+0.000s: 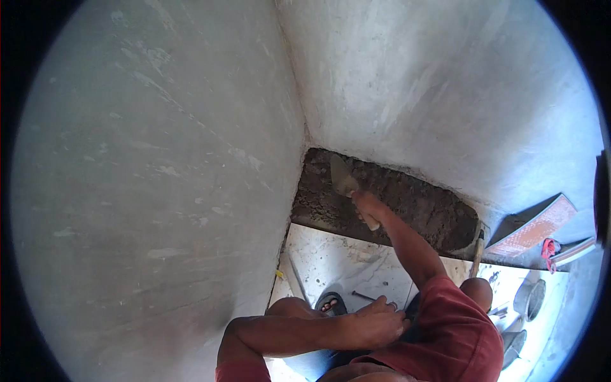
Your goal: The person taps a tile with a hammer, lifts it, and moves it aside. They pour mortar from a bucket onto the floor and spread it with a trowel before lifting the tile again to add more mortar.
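My right hand is wrapped around the light handle of a pointed trowel. The trowel's blade lies over a strip of dark, rough mortar in the corner between two grey walls, near its left end. My left hand is drawn in close to my body above my lap, its fingers curled. Whether anything is inside those fingers is hidden. White marbled floor tiles border the mortar on my side.
A hammer-like tool with a wooden handle stands at the mortar's right end. Farther right, a tile leans by the wall near a red cord. Two grey pans rest at lower right. A thin dark rod lies near my sandalled foot.
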Demonstrator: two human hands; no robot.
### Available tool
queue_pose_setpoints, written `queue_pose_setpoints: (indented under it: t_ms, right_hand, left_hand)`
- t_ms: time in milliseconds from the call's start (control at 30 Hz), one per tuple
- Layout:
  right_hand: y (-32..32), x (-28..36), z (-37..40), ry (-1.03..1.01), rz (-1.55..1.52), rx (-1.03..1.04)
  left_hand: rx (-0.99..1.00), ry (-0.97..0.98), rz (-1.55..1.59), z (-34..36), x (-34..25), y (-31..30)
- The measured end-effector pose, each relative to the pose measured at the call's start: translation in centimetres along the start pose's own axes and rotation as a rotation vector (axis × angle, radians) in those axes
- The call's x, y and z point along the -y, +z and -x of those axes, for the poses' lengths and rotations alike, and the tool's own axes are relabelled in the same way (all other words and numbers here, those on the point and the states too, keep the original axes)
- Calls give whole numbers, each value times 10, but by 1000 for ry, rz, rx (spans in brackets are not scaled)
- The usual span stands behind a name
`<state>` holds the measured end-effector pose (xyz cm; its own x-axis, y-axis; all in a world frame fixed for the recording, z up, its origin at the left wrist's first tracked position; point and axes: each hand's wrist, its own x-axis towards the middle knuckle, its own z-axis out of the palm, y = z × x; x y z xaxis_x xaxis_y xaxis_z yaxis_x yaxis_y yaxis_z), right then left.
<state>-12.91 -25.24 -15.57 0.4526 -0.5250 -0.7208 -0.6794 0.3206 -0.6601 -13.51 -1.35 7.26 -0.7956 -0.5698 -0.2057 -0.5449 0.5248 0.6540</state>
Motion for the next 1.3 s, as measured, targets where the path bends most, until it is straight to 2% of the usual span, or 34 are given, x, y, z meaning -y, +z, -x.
queue_pose_setpoints:
  t_ms: [33,67,133,200,267,300,333,367,400,500,600,633,667,700,733,767,800,933,1000,1033,1100,1133,1200,1233,1300]
  right_hand:
    - [6,-7,-16,46,-119,43]
    - [15,-5,-24,44,-124,42]
    - [41,9,-40,-30,-51,171]
    - [67,16,-57,-17,-48,124]
    - [69,17,-64,4,-50,77]
    - [52,17,-68,-12,-11,180]
    - [36,20,-73,-32,30,283]
    - [21,34,-68,8,199,287]
    - [9,51,-63,43,372,290]
    - [-8,46,-83,-9,271,266]
    - [16,40,-99,-70,250,190]
    - [25,37,-94,-64,251,197]
    - [35,43,-69,-56,381,296]
    - [42,42,-56,-50,511,396]
    - [43,33,-51,-46,512,401]
    - [40,21,-48,24,458,418]
    - [38,14,-42,92,408,431]
    - [48,-2,-1,108,319,387]
    - [76,-17,16,36,-441,313]
    - [90,-22,22,40,-441,318]
    - [118,-29,29,98,-738,428]
    - [133,-35,26,103,-743,429]
    - [156,-43,14,125,-944,572]
    - [162,-44,10,125,-949,570]
    - [167,-43,6,108,-789,437]
  left_hand:
    - [-21,-10,1,2,1,0]
    - [-40,-21,-2,5,3,-1]
    - [-45,-21,-20,9,6,-1]
    - [-59,-29,-31,9,8,-5]
    - [146,-25,-52,7,10,-14]
    - [144,-21,-43,8,10,-14]
    - [52,-27,-45,9,10,-15]
    - [-39,-37,-50,11,10,-16]
    - [-45,-43,-50,11,12,-14]
    - [-100,-27,-28,8,13,-3]
    - [-27,-86,9,2,19,0]
    - [-117,-76,-32,3,21,3]
    - [-209,-66,-71,4,21,6]
    - [-214,-69,-63,5,20,0]
    - [-131,-83,-24,5,20,-7]
    - [-44,-95,14,7,19,-10]
    - [-44,-95,17,7,19,-9]
    - [-103,-86,5,8,15,-3]
    - [-118,-77,13,9,12,-1]
    - [-151,-69,0,10,11,0]
    - [-177,-59,-7,10,8,0]
    - [-153,-73,-6,9,6,0]
    - [-127,-83,-6,9,3,-3]
    - [-100,-76,-55,10,2,-6]
    - [-65,-62,-103,11,2,-4]
